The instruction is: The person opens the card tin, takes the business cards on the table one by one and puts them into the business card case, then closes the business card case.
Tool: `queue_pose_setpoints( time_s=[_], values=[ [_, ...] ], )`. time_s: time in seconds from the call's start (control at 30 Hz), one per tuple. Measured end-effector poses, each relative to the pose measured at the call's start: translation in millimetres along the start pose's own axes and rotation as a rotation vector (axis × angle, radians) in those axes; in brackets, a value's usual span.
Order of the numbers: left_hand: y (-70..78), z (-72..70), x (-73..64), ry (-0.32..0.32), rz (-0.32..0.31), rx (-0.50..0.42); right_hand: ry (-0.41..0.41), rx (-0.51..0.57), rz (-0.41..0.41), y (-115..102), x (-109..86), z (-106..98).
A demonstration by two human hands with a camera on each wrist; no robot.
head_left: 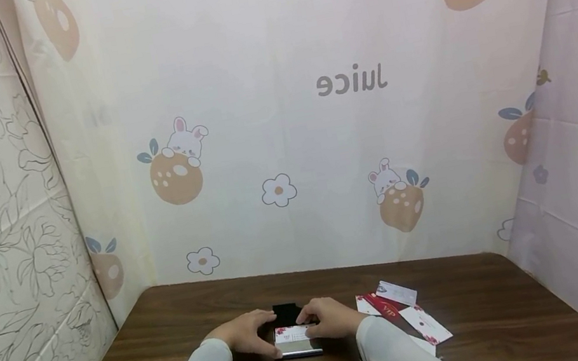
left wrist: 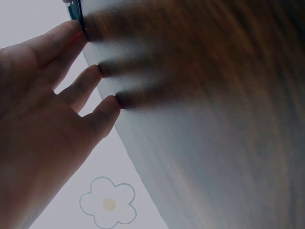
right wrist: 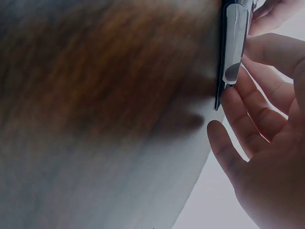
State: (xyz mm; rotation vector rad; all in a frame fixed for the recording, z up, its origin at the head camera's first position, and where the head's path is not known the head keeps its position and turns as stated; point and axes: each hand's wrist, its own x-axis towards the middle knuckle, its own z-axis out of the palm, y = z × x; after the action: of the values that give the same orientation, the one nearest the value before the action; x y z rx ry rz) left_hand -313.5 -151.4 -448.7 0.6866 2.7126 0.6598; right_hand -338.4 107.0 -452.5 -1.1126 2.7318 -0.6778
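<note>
An unfolded card case [head_left: 302, 353] with a silvery front edge and a black lid [head_left: 286, 314] lies on the table in the head view. In it is a white business card [head_left: 290, 334] with red flower print. My left hand [head_left: 246, 334] holds the case's left side, thumb at the near corner and fingers by the lid. From the right, my right hand [head_left: 333, 317] has its bent thumb and forefinger on the card's right end. The right wrist view shows the metal case [right wrist: 234, 45] edge-on beside the right fingers; the card is hidden there.
To the right lie several loose cards: a red VIP card [head_left: 385, 307], a white card [head_left: 397, 293] and a flowered card [head_left: 426, 324] among them. They overlap on the brown wooden table [head_left: 494, 325]. A printed curtain [head_left: 288, 239] hangs behind the table's far edge.
</note>
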Motion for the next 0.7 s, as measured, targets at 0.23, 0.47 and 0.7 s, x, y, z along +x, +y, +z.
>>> queue_pose_setpoints(
  time_s=[0.23,0.47,0.7],
  values=[
    [0.9,0.1,-0.5,-0.001,0.0,-0.004,-0.026,-0.001,-0.004,1.4,1.1,0.9],
    [2.8,-1.0,-2.7,0.0,0.0,0.005,-0.049,-0.016,-0.064,4.1,1.1,2.4],
    [4.0,-0.8,-3.5,0.007,0.004,0.005,-0.057,-0.048,-0.08,2.7,-2.5,1.2]
  ],
)
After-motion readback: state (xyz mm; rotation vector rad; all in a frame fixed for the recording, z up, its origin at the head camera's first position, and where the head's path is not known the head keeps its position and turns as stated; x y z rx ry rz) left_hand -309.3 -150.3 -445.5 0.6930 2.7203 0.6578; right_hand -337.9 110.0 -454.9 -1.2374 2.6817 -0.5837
